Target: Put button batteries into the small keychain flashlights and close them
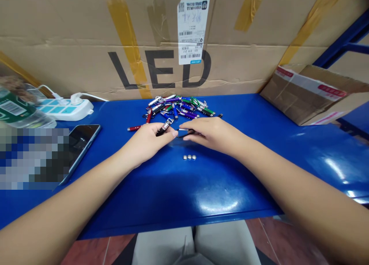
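The left hand [145, 142] grips a black keychain penlight [165, 126], its metal end pointing away from the wrist. The right hand [213, 134] holds a silver-tipped penlight part [184, 132] just beside it. Three button cells [189, 157] lie in a row on the blue steel shelf [219, 196], nearer the person than a heap of multicoloured penlights [178, 108].

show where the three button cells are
In the head view, the three button cells lie in a row on the blue shelf, just below the gap between the left hand and right hand.
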The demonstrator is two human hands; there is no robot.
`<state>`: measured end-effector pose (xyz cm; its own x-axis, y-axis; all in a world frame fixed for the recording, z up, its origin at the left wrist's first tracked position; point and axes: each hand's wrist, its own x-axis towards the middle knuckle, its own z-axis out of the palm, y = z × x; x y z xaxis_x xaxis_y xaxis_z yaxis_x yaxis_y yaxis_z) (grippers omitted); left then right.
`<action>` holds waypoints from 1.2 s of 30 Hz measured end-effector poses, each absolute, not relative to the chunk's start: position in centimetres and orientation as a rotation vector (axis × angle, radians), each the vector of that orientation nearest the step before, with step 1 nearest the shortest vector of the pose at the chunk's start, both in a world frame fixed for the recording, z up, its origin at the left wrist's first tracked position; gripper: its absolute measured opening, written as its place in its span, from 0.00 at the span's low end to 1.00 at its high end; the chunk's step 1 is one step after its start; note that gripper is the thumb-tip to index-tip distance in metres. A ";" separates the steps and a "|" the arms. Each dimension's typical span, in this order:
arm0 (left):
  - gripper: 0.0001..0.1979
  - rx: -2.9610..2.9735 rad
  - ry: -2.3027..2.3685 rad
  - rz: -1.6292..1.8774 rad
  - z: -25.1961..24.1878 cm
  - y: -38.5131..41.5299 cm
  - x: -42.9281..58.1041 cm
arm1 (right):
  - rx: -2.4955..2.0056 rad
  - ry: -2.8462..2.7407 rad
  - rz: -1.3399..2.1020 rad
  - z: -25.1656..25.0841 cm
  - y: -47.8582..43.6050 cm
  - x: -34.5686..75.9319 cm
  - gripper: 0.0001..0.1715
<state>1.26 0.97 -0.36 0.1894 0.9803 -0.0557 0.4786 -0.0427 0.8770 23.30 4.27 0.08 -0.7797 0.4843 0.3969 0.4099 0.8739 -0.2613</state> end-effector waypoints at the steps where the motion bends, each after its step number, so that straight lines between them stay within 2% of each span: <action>1: 0.18 1.616 1.402 0.770 -0.4 0.9 1.3 | -0.594 -2.538 0.201 0.0 4.3 23.4 0.11; 4: 0.17 1.548 1.386 0.772 -0.3 0.8 1.3 | -0.472 -2.422 0.193 -0.2 4.4 23.4 0.08; 8: 0.16 1.533 1.375 0.800 -0.3 0.7 1.3 | -0.546 -2.351 0.269 -0.1 4.3 23.3 0.06; 15: 0.15 1.603 1.391 0.794 -0.4 0.7 1.4 | -0.779 -2.328 0.643 0.6 3.7 22.9 0.06; 21: 0.22 1.935 1.438 0.667 0.2 1.0 0.8 | -0.918 -2.158 0.995 0.9 3.6 22.9 0.07; 24: 0.18 2.010 1.359 0.726 0.3 1.0 0.8 | -0.922 -2.021 1.142 0.7 3.7 22.8 0.07; 28: 0.12 2.102 1.373 0.929 0.4 0.7 1.3 | -0.878 -1.811 1.307 0.0 3.9 22.6 0.13; 32: 0.05 2.455 1.237 1.023 0.5 0.6 1.1 | -0.879 -1.769 1.454 -0.2 4.1 22.6 0.17; 36: 0.09 2.986 1.065 0.989 0.3 0.7 0.3 | -0.956 -1.737 1.565 0.1 4.0 22.6 0.17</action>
<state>0.28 0.67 0.28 0.6201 0.5189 0.5883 0.6252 -0.7799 0.0290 22.61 3.96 0.14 -0.5564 0.8304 -0.0289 0.1149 0.0425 -0.9925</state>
